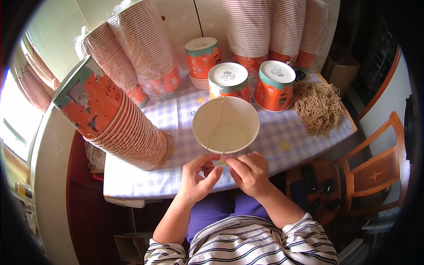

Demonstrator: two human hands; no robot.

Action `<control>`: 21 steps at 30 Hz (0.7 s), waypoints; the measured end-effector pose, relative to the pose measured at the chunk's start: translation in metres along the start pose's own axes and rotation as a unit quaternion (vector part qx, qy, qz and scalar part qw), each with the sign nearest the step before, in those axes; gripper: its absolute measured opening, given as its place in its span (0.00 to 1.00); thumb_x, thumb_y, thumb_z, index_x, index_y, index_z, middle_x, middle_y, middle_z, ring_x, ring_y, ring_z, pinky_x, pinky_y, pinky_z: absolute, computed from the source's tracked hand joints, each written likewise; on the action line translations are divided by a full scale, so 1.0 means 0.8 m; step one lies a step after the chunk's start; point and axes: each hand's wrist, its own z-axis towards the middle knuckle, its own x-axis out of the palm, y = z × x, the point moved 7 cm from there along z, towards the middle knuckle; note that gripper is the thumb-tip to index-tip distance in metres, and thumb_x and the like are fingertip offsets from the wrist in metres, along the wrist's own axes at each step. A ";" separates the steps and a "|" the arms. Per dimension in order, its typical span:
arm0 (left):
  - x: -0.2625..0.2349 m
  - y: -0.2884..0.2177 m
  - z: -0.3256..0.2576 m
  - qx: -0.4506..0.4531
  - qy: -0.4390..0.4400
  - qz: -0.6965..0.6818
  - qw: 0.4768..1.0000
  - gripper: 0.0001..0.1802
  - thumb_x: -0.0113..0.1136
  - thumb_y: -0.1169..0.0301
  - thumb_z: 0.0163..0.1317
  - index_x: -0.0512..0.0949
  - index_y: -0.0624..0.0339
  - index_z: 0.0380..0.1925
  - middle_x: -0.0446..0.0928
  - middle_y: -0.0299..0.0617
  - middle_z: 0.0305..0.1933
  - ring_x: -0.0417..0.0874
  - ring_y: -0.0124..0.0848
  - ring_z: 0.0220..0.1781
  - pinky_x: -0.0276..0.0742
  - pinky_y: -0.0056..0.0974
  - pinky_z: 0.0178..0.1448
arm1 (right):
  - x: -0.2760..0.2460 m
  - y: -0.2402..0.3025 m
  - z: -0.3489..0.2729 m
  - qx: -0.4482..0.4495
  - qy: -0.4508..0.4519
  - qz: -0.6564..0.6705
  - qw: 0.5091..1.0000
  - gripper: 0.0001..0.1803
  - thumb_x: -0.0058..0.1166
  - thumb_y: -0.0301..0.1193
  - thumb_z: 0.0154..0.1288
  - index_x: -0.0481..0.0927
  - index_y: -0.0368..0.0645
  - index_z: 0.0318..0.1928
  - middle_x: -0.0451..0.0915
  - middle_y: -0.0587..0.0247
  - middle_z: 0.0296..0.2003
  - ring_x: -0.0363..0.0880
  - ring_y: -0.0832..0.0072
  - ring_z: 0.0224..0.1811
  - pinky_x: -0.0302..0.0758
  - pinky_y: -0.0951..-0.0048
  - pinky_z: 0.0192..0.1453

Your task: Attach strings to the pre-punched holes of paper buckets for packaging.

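Observation:
A white-lined paper bucket [240, 119] stands upright, mouth up, at the table's near edge. A thin tan string [220, 121] runs from its far rim across the inside to the near rim, where a small loop sticks up. My left hand [198, 176] pinches the string between thumb and fingers just at the near rim. Close beside it, my right hand [251, 174] is also closed on the string, fingertips almost touching those of the left. The bucket's outer wall is mostly hidden from above.
A tall nested stack of orange buckets [126, 121] leans at the left. Upside-down buckets [274, 88] stand behind the work. Bagged bucket stacks [247, 26] line the back. A heap of tan strings [319, 108] lies on the right of the checked tablecloth [282, 137]. A wooden chair [375, 172] is at right.

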 end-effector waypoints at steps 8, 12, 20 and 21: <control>0.002 0.009 -0.002 -0.017 -0.011 0.011 1.000 0.06 0.62 0.76 0.59 0.79 0.69 0.34 0.79 0.36 0.23 0.75 0.16 0.26 0.72 0.25 0.29 | -0.001 -0.001 0.000 0.003 0.004 -0.002 1.000 0.15 0.64 0.20 0.43 0.80 0.44 0.35 0.75 0.68 0.25 0.73 0.69 0.23 0.65 0.67 0.29; -0.001 0.007 -0.002 -0.021 -0.001 0.034 0.999 0.06 0.62 0.76 0.58 0.79 0.69 0.33 0.79 0.36 0.24 0.76 0.17 0.26 0.73 0.25 0.30 | -0.002 -0.004 0.000 0.013 -0.002 -0.020 1.000 0.15 0.65 0.19 0.43 0.80 0.44 0.35 0.76 0.68 0.25 0.74 0.69 0.23 0.66 0.68 0.29; -0.008 0.007 -0.006 -0.021 0.010 0.007 1.000 0.07 0.61 0.77 0.59 0.80 0.70 0.36 0.80 0.38 0.25 0.77 0.19 0.26 0.73 0.26 0.31 | -0.004 -0.007 0.000 0.024 -0.011 0.002 1.000 0.15 0.65 0.19 0.45 0.80 0.45 0.36 0.77 0.68 0.26 0.75 0.68 0.25 0.68 0.67 0.30; -0.007 0.003 -0.006 -0.011 0.007 0.037 0.999 0.06 0.61 0.78 0.59 0.80 0.70 0.36 0.80 0.38 0.25 0.77 0.19 0.26 0.74 0.26 0.31 | -0.005 -0.005 0.003 0.032 -0.013 0.015 0.999 0.15 0.65 0.19 0.45 0.80 0.45 0.37 0.78 0.67 0.26 0.75 0.68 0.25 0.68 0.67 0.29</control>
